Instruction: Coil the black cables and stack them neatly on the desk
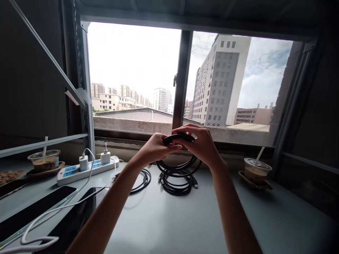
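Both my hands hold the top of a coiled black cable [178, 138] in the air above the table. My left hand [156, 148] pinches the loops from the left, thumb stretched toward the right. From the other side my right hand [198, 141] wraps its fingers over the same bundle. The lower loops hang down between my wrists. Below them a second coil of black cable [176, 192], with a plug at its right side, lies on the table. Another black cable coil [148, 181] rests further left, partly hidden behind my left forearm.
A white power strip [88, 171] with two chargers and trailing white cords [50, 213] stands at left. Dark flat devices [39, 208] lie near it. Lidded drink cups stand at the far left [45, 160] and right [256, 169]. Behind the table is a window [182, 70] in a metal frame.
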`<state>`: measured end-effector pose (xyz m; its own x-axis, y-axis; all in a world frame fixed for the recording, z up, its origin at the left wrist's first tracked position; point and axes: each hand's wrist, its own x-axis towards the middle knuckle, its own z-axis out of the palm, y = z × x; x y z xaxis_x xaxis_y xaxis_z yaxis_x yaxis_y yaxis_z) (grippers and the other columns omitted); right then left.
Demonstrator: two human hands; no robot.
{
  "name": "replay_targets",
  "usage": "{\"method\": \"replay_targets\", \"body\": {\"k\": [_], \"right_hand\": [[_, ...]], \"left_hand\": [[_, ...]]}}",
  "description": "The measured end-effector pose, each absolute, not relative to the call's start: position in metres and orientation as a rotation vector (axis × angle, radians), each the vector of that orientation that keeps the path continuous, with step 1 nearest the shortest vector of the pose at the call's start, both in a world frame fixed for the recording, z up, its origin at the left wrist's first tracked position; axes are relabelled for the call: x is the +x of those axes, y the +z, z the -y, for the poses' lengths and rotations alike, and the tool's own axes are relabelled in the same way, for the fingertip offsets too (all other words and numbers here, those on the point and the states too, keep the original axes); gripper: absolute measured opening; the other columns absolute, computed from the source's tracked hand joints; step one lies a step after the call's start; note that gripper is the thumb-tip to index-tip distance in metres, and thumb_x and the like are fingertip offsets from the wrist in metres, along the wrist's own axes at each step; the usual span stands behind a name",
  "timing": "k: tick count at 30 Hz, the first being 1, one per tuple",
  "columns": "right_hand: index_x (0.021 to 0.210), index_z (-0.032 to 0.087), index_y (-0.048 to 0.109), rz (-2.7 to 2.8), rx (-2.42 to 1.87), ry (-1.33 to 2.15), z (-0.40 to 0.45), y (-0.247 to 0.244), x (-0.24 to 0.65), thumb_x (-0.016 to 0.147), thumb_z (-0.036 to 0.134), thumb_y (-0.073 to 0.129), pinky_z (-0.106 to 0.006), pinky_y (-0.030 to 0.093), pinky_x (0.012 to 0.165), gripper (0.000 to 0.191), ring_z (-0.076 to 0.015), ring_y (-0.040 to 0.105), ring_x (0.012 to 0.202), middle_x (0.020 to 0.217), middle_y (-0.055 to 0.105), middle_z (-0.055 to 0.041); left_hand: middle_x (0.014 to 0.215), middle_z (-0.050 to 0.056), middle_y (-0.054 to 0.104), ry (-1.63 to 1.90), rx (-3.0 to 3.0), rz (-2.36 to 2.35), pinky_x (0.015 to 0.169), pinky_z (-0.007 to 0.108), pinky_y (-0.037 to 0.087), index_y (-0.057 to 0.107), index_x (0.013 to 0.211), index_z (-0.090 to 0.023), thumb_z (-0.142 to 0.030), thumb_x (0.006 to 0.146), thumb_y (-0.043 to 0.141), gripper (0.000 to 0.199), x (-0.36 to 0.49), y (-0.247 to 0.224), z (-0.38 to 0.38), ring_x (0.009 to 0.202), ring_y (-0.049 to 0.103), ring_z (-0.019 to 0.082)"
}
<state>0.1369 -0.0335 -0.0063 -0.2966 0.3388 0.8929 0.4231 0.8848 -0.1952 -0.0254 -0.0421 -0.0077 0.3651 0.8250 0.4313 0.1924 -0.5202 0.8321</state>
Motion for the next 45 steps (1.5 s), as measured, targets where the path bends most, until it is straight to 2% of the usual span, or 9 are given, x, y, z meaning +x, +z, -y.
{"method": "replay_targets", "body": {"k": [6,9,14,21,25,32,36,38,45], "right_hand": [[0.069,0.019,0.071,1.825,-0.768,-0.167,0.034,-0.009,0.131,0.068,0.042,0.071,-0.022,0.035,0.050,0.023,-0.0102,0.050,0.055,0.062,0.057,-0.0003],[0.062,0.015,0.067,1.869,-0.821,0.033,0.038,-0.008,0.133,0.065,0.043,0.072,-0.021,0.033,0.044,0.029,-0.0100,0.051,0.047,0.051,0.055,0.0007],[0.063,0.014,0.066,1.952,-0.859,0.585,0.042,-0.006,0.145,0.064,0.042,0.072,-0.017,0.034,0.037,0.029,-0.0099,0.053,0.040,0.047,0.056,0.0009],[0.074,0.015,0.071,1.903,-0.781,0.981,0.041,-0.003,0.143,0.068,0.039,0.070,-0.015,0.034,0.034,0.025,-0.0066,0.047,0.032,0.039,0.050,0.0045],[0.068,0.013,0.068,1.834,-0.769,1.016,0.041,-0.003,0.137,0.067,0.040,0.070,-0.015,0.036,0.034,0.027,-0.0055,0.046,0.033,0.043,0.052,0.0037],[0.081,0.014,0.062,1.723,-0.718,1.181,0.039,-0.005,0.131,0.073,0.059,0.056,-0.016,0.042,0.035,0.046,-0.0094,0.056,0.047,0.067,0.061,-0.0033],[0.118,0.020,0.048,1.740,-0.715,0.859,0.032,-0.007,0.133,0.070,0.053,0.065,-0.020,0.052,0.048,0.060,-0.0113,0.062,0.060,0.094,0.062,-0.0059],[0.121,0.022,0.046,1.784,-0.671,0.663,0.027,-0.008,0.136,0.068,0.047,0.070,-0.022,0.055,0.058,0.063,-0.0128,0.063,0.070,0.102,0.061,-0.0064],[0.106,0.015,0.056,1.727,-0.983,0.287,0.015,-0.014,0.138,0.085,0.032,0.048,-0.017,0.039,0.035,0.028,-0.0099,0.054,0.044,0.070,0.062,-0.0027]], "left_hand": [[0.036,-0.006,0.037,1.138,2.118,-0.957,0.030,0.017,0.018,0.058,0.055,-0.016,-0.037,0.068,0.065,0.026,-0.039,-0.012,0.034,0.030,0.033,0.006],[0.036,-0.006,0.037,1.070,2.172,-0.936,0.030,0.017,0.021,0.061,0.059,-0.016,-0.038,0.069,0.064,0.025,-0.040,-0.011,0.038,0.030,0.035,0.006],[0.044,-0.002,0.051,0.893,2.229,-0.814,0.031,0.019,0.032,0.071,0.084,-0.016,-0.042,0.070,0.064,0.030,-0.035,-0.007,0.048,0.034,0.045,0.010],[0.039,-0.004,0.046,0.833,2.167,-0.773,0.031,0.018,0.029,0.070,0.082,-0.016,-0.038,0.069,0.067,0.026,-0.035,-0.001,0.051,0.032,0.041,0.009],[0.038,-0.006,0.041,0.852,2.058,-0.714,0.032,0.019,0.026,0.063,0.067,-0.017,-0.036,0.068,0.068,0.020,-0.036,0.001,0.048,0.031,0.039,0.007],[0.036,-0.007,0.024,0.841,1.854,-0.629,0.034,0.020,0.023,0.030,0.043,-0.020,-0.048,0.070,0.065,0.052,-0.042,-0.003,0.033,0.029,0.029,0.004],[0.038,-0.008,0.022,0.924,1.716,-0.533,0.033,0.017,0.023,0.031,0.044,-0.018,-0.043,0.071,0.066,0.051,-0.044,-0.004,0.023,0.030,0.026,0.002],[0.038,-0.009,0.023,1.016,1.606,-0.465,0.034,0.015,0.024,0.029,0.044,-0.018,-0.035,0.074,0.065,0.050,-0.042,-0.005,0.020,0.030,0.027,0.001],[0.035,-0.010,0.021,1.325,1.141,0.010,0.030,0.015,0.020,0.028,0.050,-0.018,-0.019,0.087,0.044,0.041,-0.023,-0.012,0.016,0.025,0.021,0.002]]}}
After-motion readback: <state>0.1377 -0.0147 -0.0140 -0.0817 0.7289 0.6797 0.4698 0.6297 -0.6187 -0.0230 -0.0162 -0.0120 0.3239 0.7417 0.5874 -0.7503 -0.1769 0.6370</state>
